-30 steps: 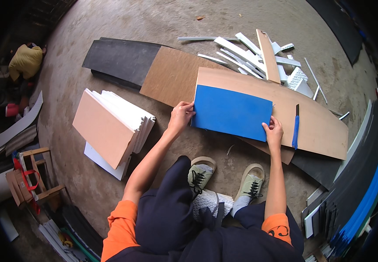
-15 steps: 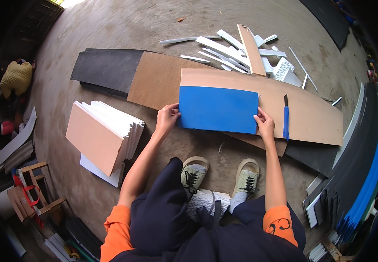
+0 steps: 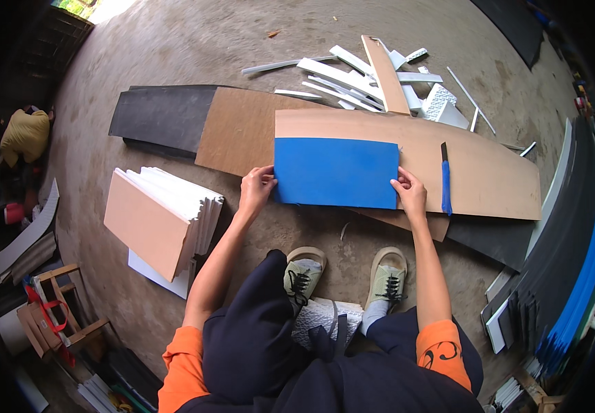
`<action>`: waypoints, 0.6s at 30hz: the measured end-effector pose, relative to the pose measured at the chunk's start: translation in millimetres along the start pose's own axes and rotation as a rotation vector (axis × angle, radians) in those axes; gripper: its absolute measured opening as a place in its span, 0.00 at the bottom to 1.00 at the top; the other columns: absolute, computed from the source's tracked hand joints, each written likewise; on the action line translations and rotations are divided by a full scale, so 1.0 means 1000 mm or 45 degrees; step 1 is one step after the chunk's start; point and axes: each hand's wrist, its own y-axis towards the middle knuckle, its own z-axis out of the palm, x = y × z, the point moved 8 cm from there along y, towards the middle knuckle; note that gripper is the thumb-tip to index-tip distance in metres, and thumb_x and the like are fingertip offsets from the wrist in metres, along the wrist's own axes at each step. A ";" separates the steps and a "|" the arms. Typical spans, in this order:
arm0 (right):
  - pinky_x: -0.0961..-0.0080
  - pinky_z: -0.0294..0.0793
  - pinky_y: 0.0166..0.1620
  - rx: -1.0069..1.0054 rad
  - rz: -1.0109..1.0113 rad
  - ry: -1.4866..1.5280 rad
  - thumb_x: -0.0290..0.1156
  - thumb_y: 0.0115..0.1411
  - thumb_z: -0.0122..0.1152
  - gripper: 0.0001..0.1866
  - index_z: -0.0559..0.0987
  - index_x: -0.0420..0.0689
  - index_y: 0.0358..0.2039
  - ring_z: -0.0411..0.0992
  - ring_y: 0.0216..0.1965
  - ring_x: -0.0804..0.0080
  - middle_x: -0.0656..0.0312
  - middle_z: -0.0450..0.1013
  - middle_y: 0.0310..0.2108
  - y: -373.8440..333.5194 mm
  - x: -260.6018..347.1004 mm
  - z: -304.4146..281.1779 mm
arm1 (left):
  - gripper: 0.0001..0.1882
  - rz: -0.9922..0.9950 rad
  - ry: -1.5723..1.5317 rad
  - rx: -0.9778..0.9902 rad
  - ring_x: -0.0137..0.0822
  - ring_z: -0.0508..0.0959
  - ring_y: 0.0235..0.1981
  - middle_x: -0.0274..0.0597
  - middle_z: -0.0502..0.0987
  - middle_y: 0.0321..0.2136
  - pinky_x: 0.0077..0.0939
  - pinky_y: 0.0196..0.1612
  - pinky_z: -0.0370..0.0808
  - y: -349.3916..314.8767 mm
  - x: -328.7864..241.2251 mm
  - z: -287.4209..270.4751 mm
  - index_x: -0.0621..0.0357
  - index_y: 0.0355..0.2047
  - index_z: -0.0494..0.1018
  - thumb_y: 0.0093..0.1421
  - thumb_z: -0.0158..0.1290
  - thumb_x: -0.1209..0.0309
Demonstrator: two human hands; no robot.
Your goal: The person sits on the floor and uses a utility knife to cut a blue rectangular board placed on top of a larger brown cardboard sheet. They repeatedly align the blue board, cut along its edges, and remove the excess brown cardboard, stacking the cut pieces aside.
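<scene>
A flat blue rectangular sheet lies over the near-left part of a larger tan sheet. My left hand pinches the blue sheet's left edge near its lower corner. Opposite it, my right hand grips the right edge, also low down. On the tan sheet, just right of my right hand, rests a knife with a blue-wrapped handle and dark blade. Beneath the tan sheet a brown board and black sheets stick out to the left.
White offcut strips and a long tan strip lie beyond the boards. A stack of white and tan sheets stands left. Black and blue sheets line the right. A wooden frame stool sits lower left; a person in yellow is far left.
The whole scene has shifted slightly left in the view. Both hands keep their hold on the blue sheet, which stays in nearly the same place over the tan sheet.
</scene>
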 end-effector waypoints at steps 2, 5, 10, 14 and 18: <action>0.79 0.72 0.32 0.005 -0.003 -0.037 0.29 0.44 0.66 0.24 0.74 0.45 0.45 0.71 0.24 0.77 0.62 0.73 0.25 -0.001 0.004 0.000 | 0.16 -0.001 0.007 -0.007 0.35 0.78 0.32 0.46 0.75 0.33 0.26 0.36 0.75 -0.001 0.001 -0.001 0.61 0.39 0.73 0.47 0.55 0.79; 0.78 0.72 0.32 0.008 0.007 -0.035 0.29 0.44 0.65 0.21 0.75 0.44 0.42 0.72 0.26 0.76 0.61 0.74 0.26 -0.001 0.005 0.000 | 0.17 -0.008 -0.067 -0.076 0.35 0.78 0.32 0.46 0.76 0.34 0.25 0.36 0.74 -0.004 -0.001 -0.002 0.60 0.40 0.72 0.48 0.56 0.77; 0.77 0.73 0.33 0.021 -0.006 -0.082 0.29 0.44 0.66 0.15 0.74 0.41 0.33 0.74 0.27 0.73 0.59 0.75 0.26 0.008 0.003 0.001 | 0.29 0.217 0.082 0.007 0.41 0.77 0.37 0.52 0.73 0.41 0.30 0.41 0.73 -0.020 -0.012 0.006 0.56 0.49 0.66 0.44 0.59 0.74; 0.76 0.73 0.35 0.072 0.054 -0.120 0.30 0.43 0.66 0.14 0.74 0.40 0.31 0.74 0.29 0.72 0.58 0.75 0.25 0.011 0.000 -0.002 | 0.44 0.557 0.425 0.186 0.49 0.64 0.51 0.54 0.58 0.55 0.35 0.53 0.65 -0.045 -0.029 0.019 0.54 0.56 0.57 0.36 0.63 0.76; 0.76 0.73 0.36 0.107 0.070 -0.137 0.30 0.42 0.67 0.14 0.75 0.39 0.29 0.74 0.30 0.71 0.57 0.75 0.27 0.013 0.002 0.000 | 0.43 0.587 0.488 0.107 0.48 0.67 0.47 0.55 0.59 0.54 0.33 0.51 0.67 -0.047 -0.028 0.018 0.58 0.54 0.59 0.34 0.62 0.78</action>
